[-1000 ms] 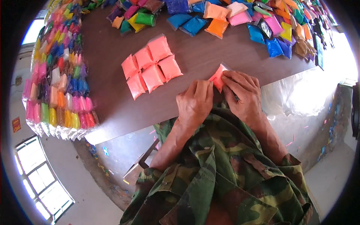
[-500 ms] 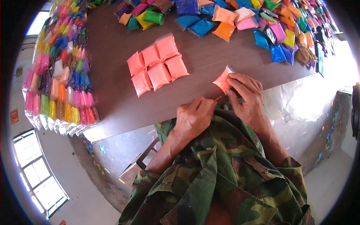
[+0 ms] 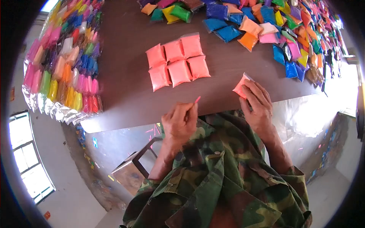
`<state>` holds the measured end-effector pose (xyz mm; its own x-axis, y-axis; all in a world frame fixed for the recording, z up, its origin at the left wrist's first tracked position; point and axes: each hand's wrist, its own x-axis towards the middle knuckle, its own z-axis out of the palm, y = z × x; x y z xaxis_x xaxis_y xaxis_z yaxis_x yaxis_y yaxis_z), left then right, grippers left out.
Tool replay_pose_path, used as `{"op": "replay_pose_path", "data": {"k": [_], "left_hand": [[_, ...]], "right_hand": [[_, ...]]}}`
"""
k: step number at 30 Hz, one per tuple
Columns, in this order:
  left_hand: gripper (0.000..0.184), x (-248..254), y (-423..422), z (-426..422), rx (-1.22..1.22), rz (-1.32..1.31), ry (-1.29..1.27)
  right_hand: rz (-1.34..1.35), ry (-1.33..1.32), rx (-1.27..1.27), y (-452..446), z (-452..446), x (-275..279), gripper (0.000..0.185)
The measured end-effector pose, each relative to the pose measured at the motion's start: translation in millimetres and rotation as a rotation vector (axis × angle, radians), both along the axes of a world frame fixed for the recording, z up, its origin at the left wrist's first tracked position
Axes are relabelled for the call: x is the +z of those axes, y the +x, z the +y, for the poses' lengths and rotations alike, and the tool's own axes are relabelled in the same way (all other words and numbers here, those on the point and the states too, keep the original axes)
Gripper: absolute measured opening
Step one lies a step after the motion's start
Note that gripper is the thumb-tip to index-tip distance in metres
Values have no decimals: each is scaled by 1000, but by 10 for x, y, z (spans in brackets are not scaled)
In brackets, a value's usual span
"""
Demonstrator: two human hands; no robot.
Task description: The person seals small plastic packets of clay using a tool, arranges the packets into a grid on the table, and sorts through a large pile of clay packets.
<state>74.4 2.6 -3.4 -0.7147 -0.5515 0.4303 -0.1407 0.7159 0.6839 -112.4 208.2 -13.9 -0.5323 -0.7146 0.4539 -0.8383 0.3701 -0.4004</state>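
Observation:
My right hand (image 3: pixel 257 104) grips a small clear packet with coral-pink filling (image 3: pixel 242 86) at its right side, just above the table's near edge. My left hand (image 3: pixel 180 121) is closed in a pinch on a thin pink strip (image 3: pixel 197 99), whose end sticks out past the fingertips. The two hands are apart. Beyond them, several similar coral-pink packets (image 3: pixel 179 72) lie flat on the table in two rows, side by side.
Rows of bagged, many-coloured packets (image 3: pixel 64 76) line the brown table's (image 3: pixel 125 87) left side. A heap of loose coloured packets (image 3: pixel 285 34) covers the back right. A stool (image 3: pixel 133 167) stands below the near edge, and pink scraps (image 3: pixel 154 131) lie on the floor.
My left hand has drawn away leftwards from the packet, with the pink strip in its fingers. The right hand still holds the packet. The camera view has shifted somewhat.

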Motion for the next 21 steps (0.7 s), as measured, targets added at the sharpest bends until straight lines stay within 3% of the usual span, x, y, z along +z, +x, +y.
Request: {"op": "replay_pose_path", "data": {"k": [4, 8, 15, 21], "left_hand": [[9, -106, 192, -232, 188, 53, -63], [9, -173, 335, -384, 364, 48, 35], [11, -260, 440, -526, 422, 70, 85], [12, -257, 421, -536, 434, 85, 130]], "right_hand": [[-33, -83, 57, -24, -181, 64, 35], [23, -189, 237, -28, -578, 140, 35], [83, -175, 381, -76, -1171, 101, 37], [86, -96, 303, -93, -1212, -11, 38]]}}
